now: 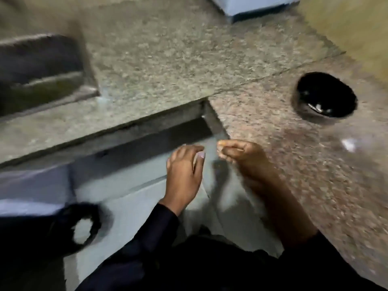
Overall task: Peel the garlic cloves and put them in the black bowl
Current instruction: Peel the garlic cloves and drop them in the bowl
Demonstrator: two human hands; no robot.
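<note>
Stretching across most of the view, the speckled granite counter point(168, 59) carries the black bowl point(326, 95) far off to the right, something pale glinting inside it. Nearer, the left hand point(183, 171) hangs with fingers loosely spread, holding nothing. Beside it the right hand point(241, 154) pinches a small pale garlic piece point(220, 143) at its fingertips; blur hides detail.

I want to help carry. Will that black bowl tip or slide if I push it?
The black bowl looks round and low, sitting flat on the stone counter, so it probably won't tip. Its shiny surface suggests it may slide and feel slippery. It could be breakable.
</note>
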